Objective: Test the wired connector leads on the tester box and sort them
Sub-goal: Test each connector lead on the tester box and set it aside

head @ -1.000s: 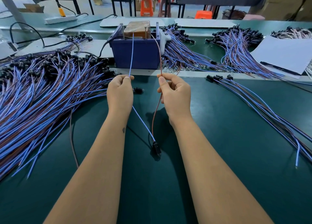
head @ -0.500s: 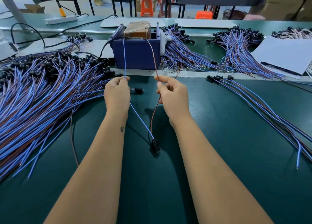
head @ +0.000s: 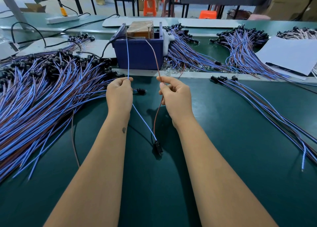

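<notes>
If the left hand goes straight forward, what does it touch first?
Probably the blue box: the left hand points along its blue wire toward it. Depth is unclear.

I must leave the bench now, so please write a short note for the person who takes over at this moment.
Left hand pinches the blue wire; right hand pinches the brown wire. Both wires run up to the tester box; their black connector lies on the green mat between the forearms.
Whether the tips touch the contacts, or what the test shows, cannot be told.
Big pile lies left, small bundle right; which is tested cannot be told.
Left: finish this test, put the lead with its group, take the next.
</notes>
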